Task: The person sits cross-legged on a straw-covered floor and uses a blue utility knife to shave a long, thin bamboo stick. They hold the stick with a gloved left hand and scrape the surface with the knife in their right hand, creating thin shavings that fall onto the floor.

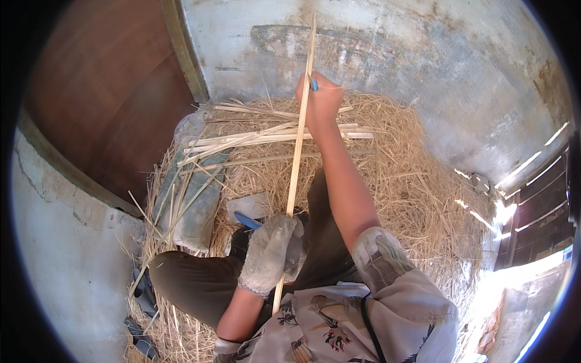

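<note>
A long, pale bamboo strip (296, 163) runs from my lap up toward the far wall. My left hand (266, 251), in a worn grey glove, is closed around its lower part near my lap. My right hand (321, 100) is bare and stretched far forward, its fist closed on a small knife (315, 85). Only a bit of the knife's blue part and its blade show, against the upper part of the strip. A flat blue piece (247, 221) sticks out beside the glove; what it belongs to is hidden.
Several split strips (242, 142) lie crosswise beyond my legs, some over a greenish-grey bundle (200, 206). Thin shavings (399, 163) cover the floor around me. A stained wall (387, 54) stands ahead, a brown door panel (109, 78) at the left, and dark slats (541, 193) at the right.
</note>
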Motion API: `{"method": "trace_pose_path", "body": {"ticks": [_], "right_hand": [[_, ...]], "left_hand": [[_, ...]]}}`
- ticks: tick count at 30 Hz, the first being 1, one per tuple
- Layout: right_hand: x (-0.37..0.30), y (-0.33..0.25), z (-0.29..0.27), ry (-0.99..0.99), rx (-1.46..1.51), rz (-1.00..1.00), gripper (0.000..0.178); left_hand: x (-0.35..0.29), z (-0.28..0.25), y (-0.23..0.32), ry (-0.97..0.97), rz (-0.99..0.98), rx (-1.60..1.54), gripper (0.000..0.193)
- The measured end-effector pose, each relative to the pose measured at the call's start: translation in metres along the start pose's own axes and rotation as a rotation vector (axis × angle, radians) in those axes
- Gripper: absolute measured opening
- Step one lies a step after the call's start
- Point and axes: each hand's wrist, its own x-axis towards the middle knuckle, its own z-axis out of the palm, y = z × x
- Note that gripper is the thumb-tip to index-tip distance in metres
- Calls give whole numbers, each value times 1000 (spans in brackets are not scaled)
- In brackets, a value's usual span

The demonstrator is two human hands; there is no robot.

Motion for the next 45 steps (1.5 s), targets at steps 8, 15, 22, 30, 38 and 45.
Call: {"method": "trace_pose_path", "body": {"ticks": [8,15,22,30,38,45], "right_hand": [[22,3,-44,112,-5,30,18],[26,20,-37,148,1,55,28],[16,21,-22,78,-34,69,21],[44,109,-33,228,-89,537,37],[-10,-14,23,-738,740,662,46],[-24,32,58,-445,35,71,29]], "left_hand": [[-11,9,-1,-42,-26,268,33],[-52,0,-18,-15,-82,216,31],[-91,-18,-24,74,-43,441,21],[-122,-56,-82,347,-3,501,22],[-25,-45,-17,418,-16,440,33],[49,-45,-15,333,6,138,22]]}}
